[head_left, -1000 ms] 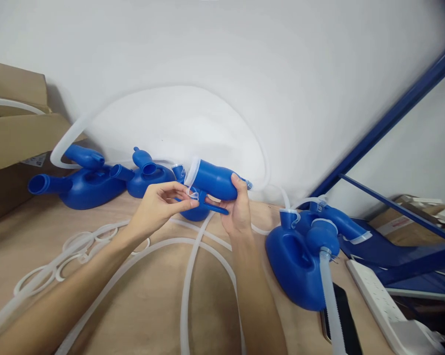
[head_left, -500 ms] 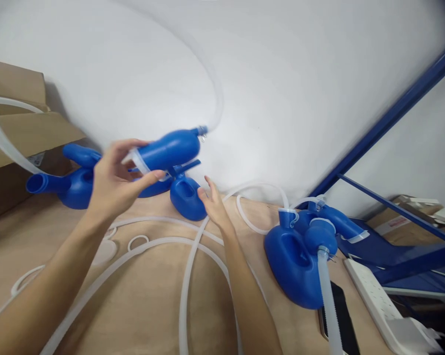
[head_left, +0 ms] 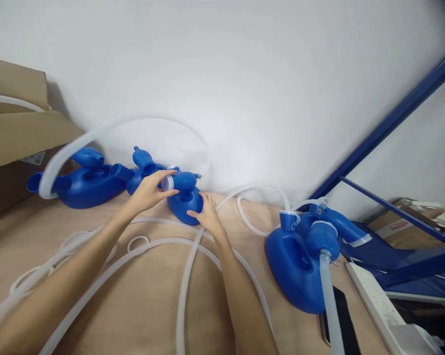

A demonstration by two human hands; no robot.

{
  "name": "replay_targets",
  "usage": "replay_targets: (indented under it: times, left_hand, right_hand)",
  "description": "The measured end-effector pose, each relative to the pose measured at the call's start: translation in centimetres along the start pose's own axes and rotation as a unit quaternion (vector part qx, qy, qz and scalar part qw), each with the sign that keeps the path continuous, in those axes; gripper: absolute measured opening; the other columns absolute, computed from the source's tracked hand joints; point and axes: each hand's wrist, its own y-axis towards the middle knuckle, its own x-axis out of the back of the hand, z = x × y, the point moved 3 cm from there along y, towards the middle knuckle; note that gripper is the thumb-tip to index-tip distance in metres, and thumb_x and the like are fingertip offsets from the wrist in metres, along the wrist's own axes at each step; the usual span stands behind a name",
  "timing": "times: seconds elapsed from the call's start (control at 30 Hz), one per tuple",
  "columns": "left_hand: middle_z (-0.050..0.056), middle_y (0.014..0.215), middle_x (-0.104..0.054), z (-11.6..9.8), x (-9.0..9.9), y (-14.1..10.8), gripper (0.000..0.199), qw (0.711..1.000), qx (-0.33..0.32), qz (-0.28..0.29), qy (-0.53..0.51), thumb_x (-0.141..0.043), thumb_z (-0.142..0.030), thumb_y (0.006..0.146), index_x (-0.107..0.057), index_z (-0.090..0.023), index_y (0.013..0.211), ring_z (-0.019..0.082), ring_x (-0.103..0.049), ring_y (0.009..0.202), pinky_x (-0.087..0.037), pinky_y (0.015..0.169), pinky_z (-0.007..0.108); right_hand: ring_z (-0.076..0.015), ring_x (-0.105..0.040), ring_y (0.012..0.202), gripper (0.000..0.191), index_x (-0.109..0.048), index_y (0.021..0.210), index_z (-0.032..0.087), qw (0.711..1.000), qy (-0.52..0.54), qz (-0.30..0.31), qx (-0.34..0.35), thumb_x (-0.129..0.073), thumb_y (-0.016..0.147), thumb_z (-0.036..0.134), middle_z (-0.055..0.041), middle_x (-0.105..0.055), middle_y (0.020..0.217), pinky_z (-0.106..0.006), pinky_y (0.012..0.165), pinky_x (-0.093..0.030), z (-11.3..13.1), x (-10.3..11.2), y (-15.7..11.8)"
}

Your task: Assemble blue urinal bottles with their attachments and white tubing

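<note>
My left hand (head_left: 150,191) is closed round the white-rimmed end of a blue bulb-shaped funnel (head_left: 187,181), which has a clip and a clear hose at its far end. The funnel lies over the top of a blue plastic urinal bottle (head_left: 183,209); whether it rests on it, I cannot tell. Gripping that bottle from its right side is my right hand (head_left: 208,214), with the thumb in front. Left of my hands stand more blue urinal bottles (head_left: 92,190), with a second blue funnel (head_left: 143,159) on top near the middle.
Translucent hoses (head_left: 187,296) loop across the wooden table (head_left: 141,305). At right are blue bottles with hoses (head_left: 294,266), a phone (head_left: 342,315) and a white power strip (head_left: 372,301). A cardboard box (head_left: 18,133) stands at left; a blue rack (head_left: 385,123) stands at right.
My left hand has brought the blue funnel down and slightly right, onto or just over the bottle. My right hand has closed on the bottle. The funnel's hose has swung lower.
</note>
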Motion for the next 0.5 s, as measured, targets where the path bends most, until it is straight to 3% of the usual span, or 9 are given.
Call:
replay_targets:
  times: [0.13, 0.23, 0.33, 0.4, 0.5]
  left_hand:
    - [0.014, 0.139, -0.067, 0.2, -2.2, -0.4, 0.068, 0.998, 0.019, -0.031, -0.043, -0.067, -0.067, 0.086, -0.062, -0.02, 0.134, 0.034, -0.064, 0.125, -0.06, 0.095, 0.044]
    - [0.015, 0.15, -0.06, 0.4, -2.5, -0.4, 0.077, 0.997, 0.022, -0.002, -0.067, -0.068, -0.07, 0.085, -0.058, -0.021, 0.143, 0.036, -0.057, 0.137, -0.058, 0.102, 0.048]
    - [0.016, 0.168, -0.038, 0.4, -2.0, -0.3, 0.091, 0.996, 0.036, 0.06, -0.063, -0.062, -0.074, 0.087, -0.043, -0.022, 0.159, 0.038, -0.039, 0.153, -0.054, 0.107, 0.048]
    - [0.016, 0.174, -0.022, 0.0, -1.2, -0.4, 0.099, 0.994, 0.033, 0.102, -0.031, -0.059, -0.078, 0.088, -0.033, -0.023, 0.165, 0.039, -0.027, 0.158, -0.046, 0.117, 0.05]
    - [0.014, 0.175, -0.016, -1.1, 0.4, -0.5, 0.101, 0.991, 0.017, 0.133, 0.015, -0.052, -0.082, 0.089, -0.025, -0.025, 0.168, 0.038, -0.019, 0.161, -0.031, 0.126, 0.052]
  right_hand:
    - [-0.034, -0.049, 0.137, 0.081, -0.056, 0.136, 0.023, 0.999, 0.016, 0.032, 0.012, -0.092, 0.064, 0.033, -0.0109, -0.057, 0.14, -0.052, 0.121, -0.035, 0.2, 0.0, 0.3]
    - [-0.0334, -0.048, 0.138, 0.081, -0.056, 0.133, 0.023, 0.999, 0.038, 0.035, 0.002, -0.093, 0.062, 0.036, -0.0118, -0.055, 0.141, -0.052, 0.122, -0.035, 0.1, 0.1, 0.3]
    - [-0.033, -0.053, 0.134, 0.08, -0.056, 0.128, 0.023, 0.997, 0.069, 0.035, -0.02, -0.093, 0.059, 0.039, -0.0113, -0.057, 0.136, -0.054, 0.117, -0.041, -0.2, -0.2, 0.3]
    - [-0.033, -0.057, 0.13, 0.079, -0.057, 0.124, 0.022, 0.995, 0.093, 0.031, -0.033, -0.094, 0.056, 0.04, -0.011, -0.059, 0.133, -0.055, 0.114, -0.044, -0.4, -0.3, 0.3]
    - [-0.0311, -0.06, 0.127, 0.082, -0.058, 0.122, 0.022, 0.99, 0.135, 0.009, -0.038, -0.094, 0.051, 0.042, -0.0101, -0.061, 0.132, -0.051, 0.113, -0.047, -0.4, -0.2, 0.4]
